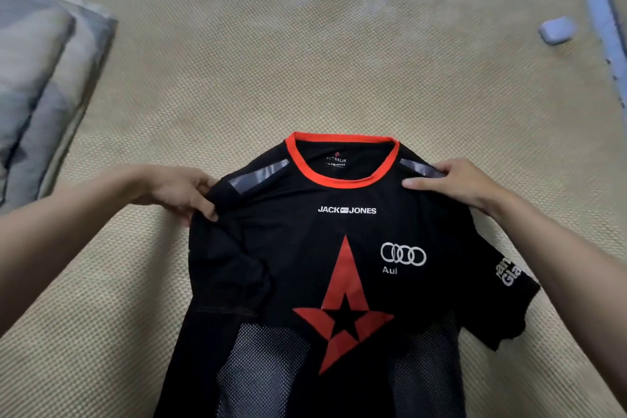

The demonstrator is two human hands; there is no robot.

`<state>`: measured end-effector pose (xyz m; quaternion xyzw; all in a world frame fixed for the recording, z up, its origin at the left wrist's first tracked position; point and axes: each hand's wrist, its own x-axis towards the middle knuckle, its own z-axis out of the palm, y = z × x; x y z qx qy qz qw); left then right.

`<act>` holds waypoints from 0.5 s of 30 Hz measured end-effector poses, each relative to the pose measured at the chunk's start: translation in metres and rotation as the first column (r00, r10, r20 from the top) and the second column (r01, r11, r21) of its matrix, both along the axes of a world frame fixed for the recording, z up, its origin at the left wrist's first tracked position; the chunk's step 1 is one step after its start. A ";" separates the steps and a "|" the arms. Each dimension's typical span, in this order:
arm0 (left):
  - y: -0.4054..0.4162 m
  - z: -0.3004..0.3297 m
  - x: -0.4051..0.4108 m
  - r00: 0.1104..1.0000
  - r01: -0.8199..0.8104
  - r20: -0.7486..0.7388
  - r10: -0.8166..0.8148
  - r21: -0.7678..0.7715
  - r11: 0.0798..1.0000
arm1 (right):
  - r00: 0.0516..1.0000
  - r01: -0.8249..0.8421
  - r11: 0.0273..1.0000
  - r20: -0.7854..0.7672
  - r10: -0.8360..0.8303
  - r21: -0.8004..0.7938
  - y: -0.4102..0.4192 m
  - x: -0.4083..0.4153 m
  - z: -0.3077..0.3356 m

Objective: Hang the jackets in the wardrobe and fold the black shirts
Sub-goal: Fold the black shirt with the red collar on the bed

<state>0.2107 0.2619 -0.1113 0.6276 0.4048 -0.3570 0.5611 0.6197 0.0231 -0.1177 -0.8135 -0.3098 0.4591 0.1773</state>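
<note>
On the woven mat (305, 78), left hand (176, 190) and right hand (464, 183) are pinching the black shirt (305, 248) shoulders, whose seemingly bunched left sleeve risks creasing the fold.

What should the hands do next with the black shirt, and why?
Probably lay the shirt flat on the mat. The left hand and right hand grip its shoulders, front facing up, and the left sleeve looks bunched, so it needs smoothing before folding.

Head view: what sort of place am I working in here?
Probably a bedroom, on a bed: a woven beige mat bears the black shirt, with folded grey bedding at its left edge.
</note>
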 end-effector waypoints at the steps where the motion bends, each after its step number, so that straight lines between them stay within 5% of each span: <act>1: -0.001 0.001 -0.002 1.000 -0.019 0.008 0.018 0.049 0.999 | 1.000 -0.016 1.000 -0.001 0.016 -0.021 -0.003 0.001 0.001; 8: -0.010 0.007 -0.033 0.921 -0.386 0.198 0.336 0.340 0.858 | 0.990 0.134 0.988 0.026 -0.136 0.081 -0.027 0.005 0.002; 15: -0.045 0.031 -0.066 0.963 -0.235 0.146 0.228 0.033 0.971 | 0.992 0.126 0.990 0.000 -0.126 0.058 -0.058 0.004 0.008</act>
